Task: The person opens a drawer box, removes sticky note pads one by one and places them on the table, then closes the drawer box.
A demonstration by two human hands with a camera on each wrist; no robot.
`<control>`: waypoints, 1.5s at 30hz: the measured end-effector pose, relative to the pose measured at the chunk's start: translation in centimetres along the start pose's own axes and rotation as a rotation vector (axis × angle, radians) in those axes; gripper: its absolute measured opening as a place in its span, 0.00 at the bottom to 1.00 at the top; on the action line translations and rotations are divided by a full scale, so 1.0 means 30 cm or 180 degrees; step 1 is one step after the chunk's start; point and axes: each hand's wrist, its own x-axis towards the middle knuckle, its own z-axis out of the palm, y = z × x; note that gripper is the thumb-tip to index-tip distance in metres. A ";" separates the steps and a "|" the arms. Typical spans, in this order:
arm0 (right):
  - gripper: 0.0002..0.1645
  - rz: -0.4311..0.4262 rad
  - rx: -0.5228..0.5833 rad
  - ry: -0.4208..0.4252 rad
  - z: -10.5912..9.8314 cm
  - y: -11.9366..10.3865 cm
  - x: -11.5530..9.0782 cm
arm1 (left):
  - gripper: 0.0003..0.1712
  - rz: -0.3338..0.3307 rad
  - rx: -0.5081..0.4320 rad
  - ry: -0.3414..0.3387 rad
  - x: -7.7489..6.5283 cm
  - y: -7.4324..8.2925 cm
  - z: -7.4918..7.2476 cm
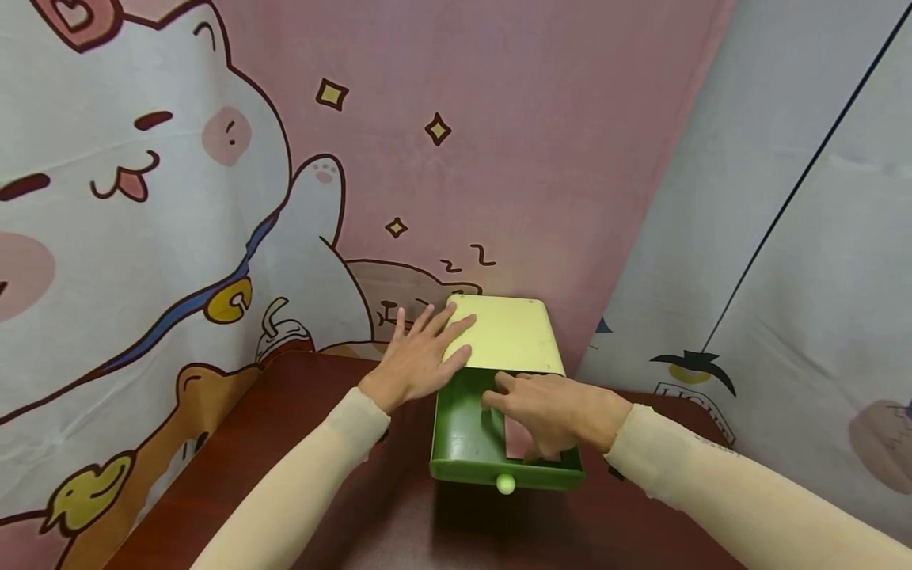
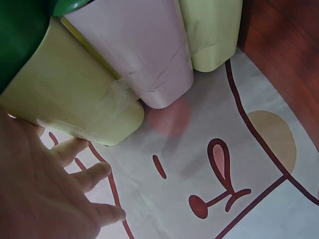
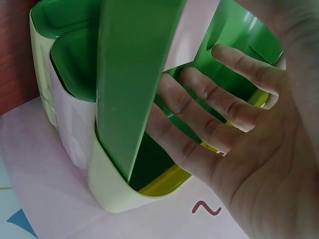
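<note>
A small drawer cabinet (image 1: 502,332) with a pale yellow top stands on the table. Its upper green drawer (image 1: 466,431) is pulled out and has a round light-green knob (image 1: 506,484). My left hand (image 1: 420,356) rests on the top's left edge, fingers spread. In the left wrist view, the fingers lie against the yellow tier (image 2: 84,94). Over the drawer is my right hand (image 1: 545,408), its fingers reaching down inside, loosely bent. Under it lies a flat pink piece (image 1: 518,439), partly covered. In the right wrist view the fingers (image 3: 209,114) show nothing gripped.
Below the top tier, pink (image 2: 144,55) and yellow (image 2: 212,30) tiers show in the left wrist view. The dark red table (image 1: 321,443) spreads around the cabinet. Behind hangs a pink and white cartoon cloth (image 1: 541,158).
</note>
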 end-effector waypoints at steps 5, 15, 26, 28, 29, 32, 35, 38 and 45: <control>0.43 -0.0089 0.0043 0.0083 0.003 0.009 0.001 | 0.40 -0.0003 -0.0001 -0.0006 -0.005 0.000 0.005; 0.39 -0.0213 0.0021 0.0333 0.011 0.032 -0.011 | 0.41 0.0001 -0.0001 -0.0007 -0.004 0.003 -0.004; 0.37 -0.0320 -0.0020 0.0424 0.018 0.039 -0.018 | 0.41 -0.0007 0.0014 -0.0004 -0.002 0.006 -0.008; 0.38 -0.0323 -0.0006 0.0418 0.019 0.039 -0.020 | 0.41 -0.0007 0.0023 -0.0016 -0.002 0.006 -0.008; 0.38 -0.0326 0.0006 0.0419 0.020 0.039 -0.021 | 0.41 -0.0008 0.0026 -0.0023 -0.002 0.007 -0.008; 0.37 -0.0336 0.0027 0.0425 0.019 0.039 -0.025 | 0.41 -0.0007 0.0049 -0.0038 -0.002 0.007 -0.008; 0.35 -0.0362 0.0011 0.0440 0.014 0.038 -0.030 | 0.41 -0.0009 0.0078 -0.0039 -0.001 0.008 -0.011; 0.34 -0.0391 -0.0021 0.0474 0.009 0.037 -0.034 | 0.40 -0.0014 0.0084 -0.0030 0.000 0.007 -0.014; 0.31 -0.0452 0.0005 0.0587 0.013 0.039 -0.045 | 0.41 -0.0001 0.0062 -0.0052 -0.001 0.008 -0.011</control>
